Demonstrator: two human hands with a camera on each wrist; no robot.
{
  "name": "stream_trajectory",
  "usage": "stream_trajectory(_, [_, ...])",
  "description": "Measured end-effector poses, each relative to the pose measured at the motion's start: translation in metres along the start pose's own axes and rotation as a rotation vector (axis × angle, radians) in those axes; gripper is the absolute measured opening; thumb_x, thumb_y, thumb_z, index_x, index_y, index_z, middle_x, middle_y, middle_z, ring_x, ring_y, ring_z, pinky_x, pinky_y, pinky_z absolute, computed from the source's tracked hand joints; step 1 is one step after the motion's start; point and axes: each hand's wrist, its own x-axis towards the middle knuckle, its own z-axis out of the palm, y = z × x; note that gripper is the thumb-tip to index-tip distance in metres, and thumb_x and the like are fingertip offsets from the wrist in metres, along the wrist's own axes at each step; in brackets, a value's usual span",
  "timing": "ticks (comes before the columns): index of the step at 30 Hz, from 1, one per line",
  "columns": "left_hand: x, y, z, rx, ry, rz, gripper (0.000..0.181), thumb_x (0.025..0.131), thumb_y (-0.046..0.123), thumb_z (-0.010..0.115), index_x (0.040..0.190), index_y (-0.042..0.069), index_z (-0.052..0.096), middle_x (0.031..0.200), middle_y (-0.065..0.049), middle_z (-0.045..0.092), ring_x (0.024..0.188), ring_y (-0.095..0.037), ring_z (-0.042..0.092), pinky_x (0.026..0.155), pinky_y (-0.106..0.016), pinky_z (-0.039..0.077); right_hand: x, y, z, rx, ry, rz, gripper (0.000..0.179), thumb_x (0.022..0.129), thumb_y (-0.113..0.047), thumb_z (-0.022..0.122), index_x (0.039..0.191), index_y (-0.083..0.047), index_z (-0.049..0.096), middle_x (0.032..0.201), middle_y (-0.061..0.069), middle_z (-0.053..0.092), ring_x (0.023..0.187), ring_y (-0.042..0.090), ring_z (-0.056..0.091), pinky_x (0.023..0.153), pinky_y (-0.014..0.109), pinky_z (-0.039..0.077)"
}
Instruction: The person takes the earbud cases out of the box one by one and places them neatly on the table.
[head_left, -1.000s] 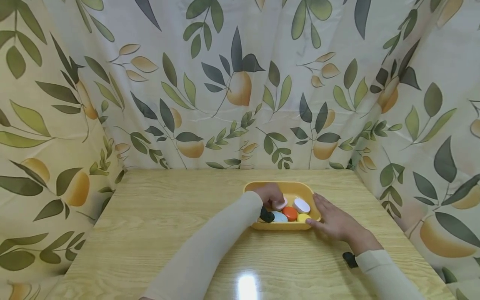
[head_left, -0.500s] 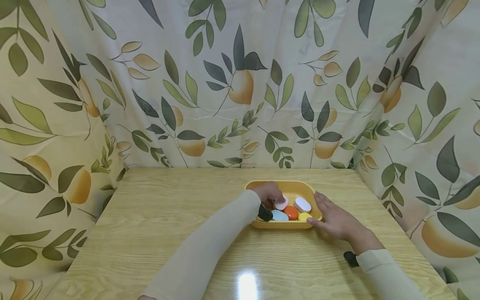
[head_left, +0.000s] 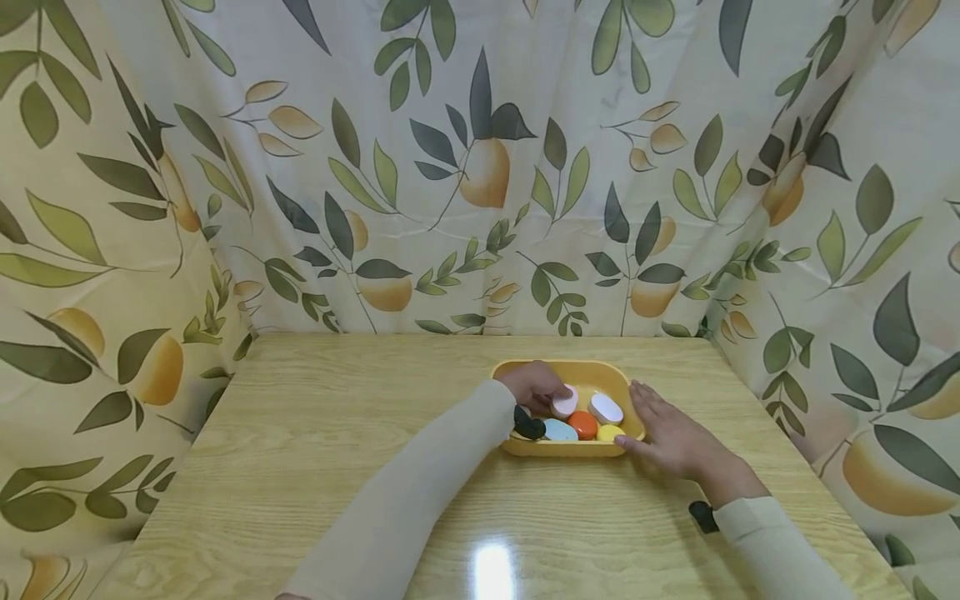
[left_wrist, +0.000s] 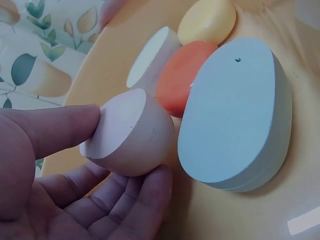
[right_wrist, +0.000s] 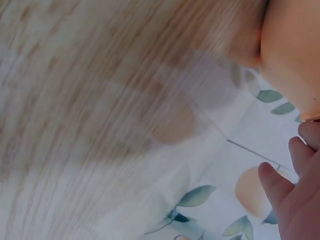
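Note:
My left hand [left_wrist: 100, 180] reaches into a yellow tray [head_left: 592, 372] and holds a pale pink rounded piece [left_wrist: 132, 132]. The thumb lies on its flat face and the fingers are underneath. Beside it lie a light blue piece [left_wrist: 230, 115] with a flat face, a smooth orange-red piece [left_wrist: 182, 77], a white piece [left_wrist: 152, 60] with a flat side and a yellow piece [left_wrist: 207, 21]. My right hand [head_left: 678, 437] rests against the tray's right end, fingers straight along the outside and thumb at the near corner.
The tray stands on a wood-grain table [head_left: 360, 433] towards its back right. A leaf-and-fruit patterned curtain [head_left: 480, 250] hangs behind the table and along both sides. Black wrist straps [head_left: 702, 517] show at the cuffs.
My left hand has shifted slightly within the tray, and the pink piece has tilted so that more of it shows. The right hand stays at the tray's end.

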Motion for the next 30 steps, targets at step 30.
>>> stream_trajectory(30, [-0.015, 0.001, -0.008, -0.075, 0.067, -0.025, 0.014, 0.09, 0.017, 0.072, 0.091, 0.004, 0.069, 0.088, -0.01, 0.066, 0.072, -0.02, 0.062, 0.079, -0.037, 0.056, 0.002, 0.002, 0.0, -0.015, -0.007, -0.007, 0.095, 0.094, -0.062, 0.047, 0.151, 0.008, 0.018, 0.158, 0.024, 0.013, 0.142, 0.044, 0.014, 0.11, 0.063, 0.019])
